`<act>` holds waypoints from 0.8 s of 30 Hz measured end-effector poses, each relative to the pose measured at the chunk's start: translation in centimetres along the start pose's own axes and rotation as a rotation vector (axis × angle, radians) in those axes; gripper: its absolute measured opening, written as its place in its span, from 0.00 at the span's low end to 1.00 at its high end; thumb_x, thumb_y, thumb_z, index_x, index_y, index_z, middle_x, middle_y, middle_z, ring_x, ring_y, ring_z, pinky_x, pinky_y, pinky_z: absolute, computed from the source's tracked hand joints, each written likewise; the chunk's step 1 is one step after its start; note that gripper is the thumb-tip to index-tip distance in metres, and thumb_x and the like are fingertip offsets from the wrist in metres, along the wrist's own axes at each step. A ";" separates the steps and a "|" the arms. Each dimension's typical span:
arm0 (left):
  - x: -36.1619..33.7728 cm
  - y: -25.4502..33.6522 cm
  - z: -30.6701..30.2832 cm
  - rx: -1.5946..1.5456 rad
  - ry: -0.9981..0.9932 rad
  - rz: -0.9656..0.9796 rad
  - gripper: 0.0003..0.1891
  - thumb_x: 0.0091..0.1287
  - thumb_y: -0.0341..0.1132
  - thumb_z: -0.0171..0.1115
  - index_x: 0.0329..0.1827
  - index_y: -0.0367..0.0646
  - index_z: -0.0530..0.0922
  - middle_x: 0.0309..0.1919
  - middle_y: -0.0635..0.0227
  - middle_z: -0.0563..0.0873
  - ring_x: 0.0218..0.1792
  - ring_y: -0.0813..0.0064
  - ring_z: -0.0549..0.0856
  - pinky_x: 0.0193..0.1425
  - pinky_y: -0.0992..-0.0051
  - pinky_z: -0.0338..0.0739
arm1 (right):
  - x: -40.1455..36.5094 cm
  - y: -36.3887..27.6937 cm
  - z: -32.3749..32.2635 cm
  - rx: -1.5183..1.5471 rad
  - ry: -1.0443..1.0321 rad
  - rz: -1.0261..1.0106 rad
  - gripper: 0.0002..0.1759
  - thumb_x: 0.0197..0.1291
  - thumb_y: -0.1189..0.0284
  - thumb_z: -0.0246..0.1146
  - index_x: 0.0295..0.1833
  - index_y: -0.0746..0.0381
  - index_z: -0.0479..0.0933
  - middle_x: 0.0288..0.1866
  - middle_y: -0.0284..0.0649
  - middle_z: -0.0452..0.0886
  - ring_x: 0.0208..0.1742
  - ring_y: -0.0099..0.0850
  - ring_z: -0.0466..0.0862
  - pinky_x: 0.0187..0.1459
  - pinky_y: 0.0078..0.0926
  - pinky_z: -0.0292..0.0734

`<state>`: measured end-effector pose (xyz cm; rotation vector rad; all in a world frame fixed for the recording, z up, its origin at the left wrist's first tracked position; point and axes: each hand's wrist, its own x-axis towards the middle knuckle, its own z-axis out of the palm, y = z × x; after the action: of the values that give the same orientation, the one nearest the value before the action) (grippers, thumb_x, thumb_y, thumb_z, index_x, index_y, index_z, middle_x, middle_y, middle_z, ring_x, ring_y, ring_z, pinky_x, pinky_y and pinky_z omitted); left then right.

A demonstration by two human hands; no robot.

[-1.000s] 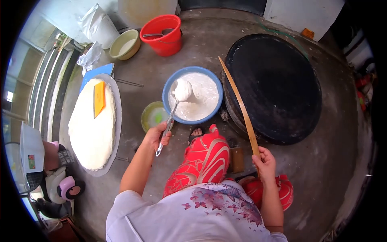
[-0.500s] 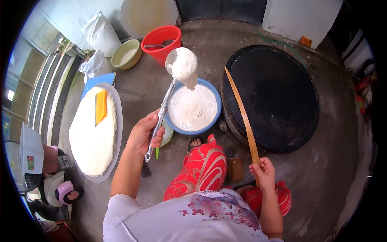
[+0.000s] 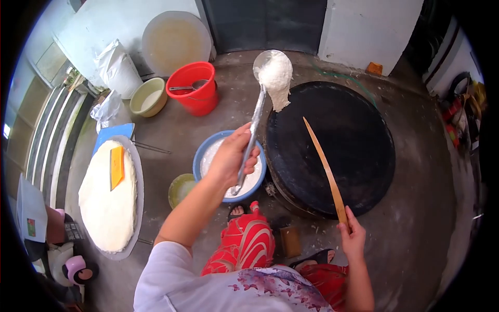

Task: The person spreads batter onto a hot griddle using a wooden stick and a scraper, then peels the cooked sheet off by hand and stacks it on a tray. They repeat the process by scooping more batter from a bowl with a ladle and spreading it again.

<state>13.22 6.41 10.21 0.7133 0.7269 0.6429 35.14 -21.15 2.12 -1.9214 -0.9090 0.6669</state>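
My left hand is closed round the handle of a metal ladle. Thick white batter heaps in its bowl and droops over the side, overlapping the far left edge of a big round black griddle in this view. Below my left forearm and hand is a blue basin holding more of the batter. My right hand grips the near end of a long, thin wooden spreader, whose pointed tip extends over the griddle.
To the left, a stack of white flat rounds bears a yellow scraper. A red bucket, an olive basin and a white sack stand at the back left. A small green bowl sits beside the blue basin.
My left hand has carried the loaded ladle rightward from above the blue basin to the griddle's edge. The wooden spreader stays in my right hand. The camera view has shifted.
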 end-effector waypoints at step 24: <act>8.3 -13.8 0.5 0.130 0.325 -0.020 0.28 0.65 0.25 0.49 0.68 0.47 0.56 0.21 0.71 0.70 0.17 0.81 0.68 0.17 0.80 0.65 | 9.7 -0.8 4.3 -0.172 0.026 -0.263 0.23 0.46 0.78 0.59 0.52 0.57 0.76 0.46 0.45 0.79 0.45 0.40 0.80 0.48 0.28 0.74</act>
<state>22.17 4.09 -3.04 0.7279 1.0818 0.7067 37.37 -10.96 -0.10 -1.9090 -1.2093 0.4184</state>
